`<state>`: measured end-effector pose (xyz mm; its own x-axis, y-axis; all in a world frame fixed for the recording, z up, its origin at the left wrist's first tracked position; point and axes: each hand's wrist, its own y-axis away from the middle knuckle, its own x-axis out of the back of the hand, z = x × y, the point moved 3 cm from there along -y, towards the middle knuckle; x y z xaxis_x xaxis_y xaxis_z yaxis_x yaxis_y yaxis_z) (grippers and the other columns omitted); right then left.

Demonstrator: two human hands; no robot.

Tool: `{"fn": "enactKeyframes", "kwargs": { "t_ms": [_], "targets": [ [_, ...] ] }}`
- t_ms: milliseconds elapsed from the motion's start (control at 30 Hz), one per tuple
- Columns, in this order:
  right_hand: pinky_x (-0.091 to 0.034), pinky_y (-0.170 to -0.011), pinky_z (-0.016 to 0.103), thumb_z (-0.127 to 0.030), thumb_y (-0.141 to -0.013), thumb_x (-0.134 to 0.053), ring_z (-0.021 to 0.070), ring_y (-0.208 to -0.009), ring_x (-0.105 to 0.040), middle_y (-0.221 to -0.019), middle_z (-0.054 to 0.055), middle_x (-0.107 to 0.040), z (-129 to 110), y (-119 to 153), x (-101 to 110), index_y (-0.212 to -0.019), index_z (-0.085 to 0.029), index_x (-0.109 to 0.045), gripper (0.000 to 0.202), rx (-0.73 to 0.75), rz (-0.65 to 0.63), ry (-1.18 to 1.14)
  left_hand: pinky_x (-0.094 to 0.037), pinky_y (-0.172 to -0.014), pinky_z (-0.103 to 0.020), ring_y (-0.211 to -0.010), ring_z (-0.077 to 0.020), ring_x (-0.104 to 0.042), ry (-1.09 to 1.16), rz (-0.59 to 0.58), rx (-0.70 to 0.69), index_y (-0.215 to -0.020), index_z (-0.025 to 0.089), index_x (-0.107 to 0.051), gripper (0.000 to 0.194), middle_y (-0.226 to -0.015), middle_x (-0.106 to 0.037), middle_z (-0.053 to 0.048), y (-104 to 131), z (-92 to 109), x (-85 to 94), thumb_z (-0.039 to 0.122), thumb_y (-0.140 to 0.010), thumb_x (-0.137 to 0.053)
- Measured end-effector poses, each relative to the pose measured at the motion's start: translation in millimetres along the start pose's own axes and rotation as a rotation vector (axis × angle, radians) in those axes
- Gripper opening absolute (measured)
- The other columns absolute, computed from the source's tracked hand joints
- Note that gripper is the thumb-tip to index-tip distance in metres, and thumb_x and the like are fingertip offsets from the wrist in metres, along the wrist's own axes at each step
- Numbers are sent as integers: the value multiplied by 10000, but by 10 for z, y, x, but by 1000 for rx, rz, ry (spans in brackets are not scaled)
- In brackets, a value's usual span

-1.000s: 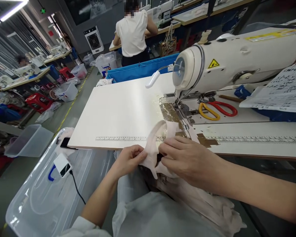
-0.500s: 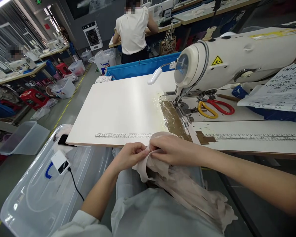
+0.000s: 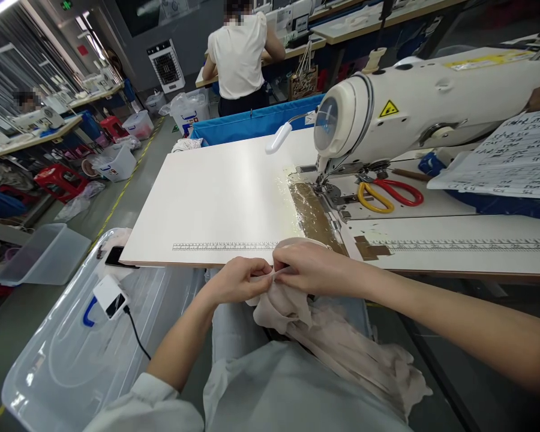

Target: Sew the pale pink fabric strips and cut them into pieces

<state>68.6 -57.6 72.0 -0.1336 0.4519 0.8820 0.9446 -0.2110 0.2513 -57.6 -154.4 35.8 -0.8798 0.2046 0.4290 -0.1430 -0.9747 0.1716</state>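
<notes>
A thin, beige-pink piece of fabric [image 3: 342, 336] hangs in loose folds over my lap, below the front edge of the white sewing table [image 3: 207, 204]. My left hand [image 3: 242, 278] pinches its upper edge between thumb and fingers. Close against it, my right hand [image 3: 303, 268] grips the same edge, fingertips almost touching those of the left. The bit of cloth between the fingertips is mostly hidden. Beyond my hands stands a white sewing machine [image 3: 400, 108], its needle area over the metal plate. No cloth shows under the needle.
Scissors [image 3: 389, 195] with yellow and red handles lie beside the machine, near handwritten sheets [image 3: 504, 159]. At left, a clear plastic bin lid [image 3: 58, 360] carries a white power bank [image 3: 111, 296] and a black phone [image 3: 116, 256]. A co-worker [image 3: 238, 57] sits ahead, facing away.
My fingertips have drawn closer together on the fabric edge, and the open fold below my left hand has bunched up. The view has shifted slightly.
</notes>
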Motion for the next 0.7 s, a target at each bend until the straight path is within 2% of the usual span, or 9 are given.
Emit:
{"fn": "enactKeyframes", "kwargs": {
  "t_ms": [67,167,267,367,533,633,700],
  "targets": [
    [-321,-609,299,-225,-855,-467,197,-709,-526,-757,57,-591,33,26,-17,-686,-206,-440,172,52,58,-42,-324,-598,-233,-660,-115,-414,26,-54,-16,-798,161,-572,258,-705,-518,8,-21,-8,19,383,-909,-501],
    [-369,-701,325,-303,-884,-424,214,-845,-542,-937,86,-607,75,75,-35,-682,-210,-400,224,188,111,-219,-321,-593,-243,-646,-115,-384,59,-167,-38,-846,156,-592,294,-700,-496,6,-43,2,51,413,-929,-477],
    [-373,-691,328,-400,-894,-415,210,-814,-519,-875,68,-574,142,110,-72,-715,-213,-432,260,189,52,-380,-285,-568,-249,-608,-105,-327,96,-229,-56,-853,153,-596,297,-662,-430,25,-53,26,60,416,-932,-483],
    [-325,-598,299,-468,-888,-417,180,-686,-440,-777,28,-504,206,130,-112,-791,-207,-495,289,86,18,-446,-283,-572,-252,-607,-105,-335,194,-202,-36,-842,155,-579,294,-665,-424,28,-62,31,22,429,-922,-509],
    [-302,-569,282,-488,-867,-437,162,-652,-405,-730,12,-473,221,145,-172,-749,-201,-485,315,6,88,-494,-315,-597,-241,-665,-108,-404,276,-98,25,-793,154,-556,346,-724,-487,11,-88,11,-71,489,-859,-615],
    [-305,-578,287,-432,-860,-437,169,-662,-408,-709,13,-471,211,142,-203,-711,-205,-459,273,-8,144,-454,-282,-562,-238,-619,-94,-352,327,-114,68,-751,157,-534,438,-670,-431,31,-108,0,-101,579,-828,-622],
    [-302,-579,292,-411,-862,-428,171,-658,-406,-699,15,-475,207,142,-214,-697,-210,-439,260,-13,137,-427,-268,-545,-241,-591,-88,-326,370,-146,83,-735,162,-525,474,-643,-409,39,-119,-4,-108,619,-807,-629]
  ]
}}
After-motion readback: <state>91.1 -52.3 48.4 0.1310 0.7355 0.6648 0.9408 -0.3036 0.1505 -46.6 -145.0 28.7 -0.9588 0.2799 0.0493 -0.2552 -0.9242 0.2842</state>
